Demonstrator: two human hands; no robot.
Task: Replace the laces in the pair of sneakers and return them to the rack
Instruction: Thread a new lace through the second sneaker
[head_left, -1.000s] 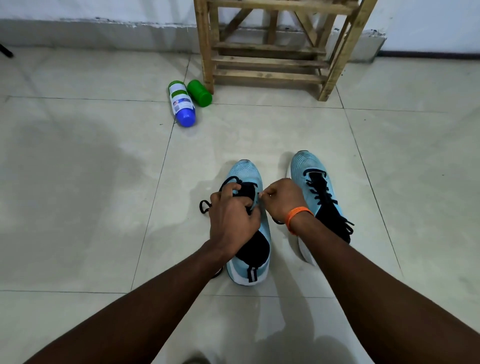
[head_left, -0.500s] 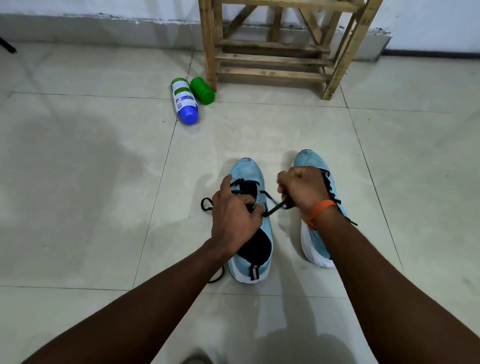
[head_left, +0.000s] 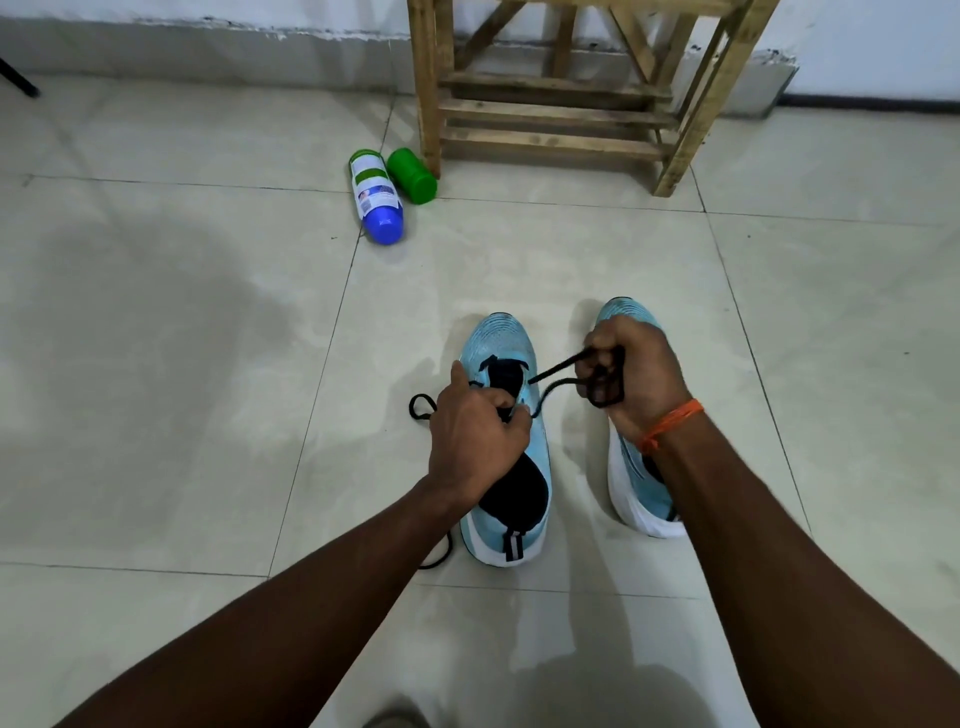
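Two light-blue sneakers stand side by side on the tiled floor, toes pointing away. My left hand (head_left: 475, 439) presses on the tongue of the left sneaker (head_left: 501, 343), fingers pinched at its eyelets. A black lace (head_left: 553, 385) runs taut from those eyelets to my right hand (head_left: 631, 376), which is fisted around it above the right sneaker (head_left: 641, 499). That shoe is mostly hidden by my right wrist. Another loose part of the lace (head_left: 421, 405) curls on the floor left of the left sneaker. The wooden rack (head_left: 550, 111) stands against the far wall.
A white bottle with a blue cap (head_left: 376, 195) and a green bottle (head_left: 413, 174) lie on the floor by the rack's left leg. A dark object (head_left: 18, 80) pokes in at the far left edge. A grey wall base runs behind the rack.
My right hand has moved from the left sneaker's eyelets up and to the right, drawing the black lace out taut. The left hand has stayed on the tongue.
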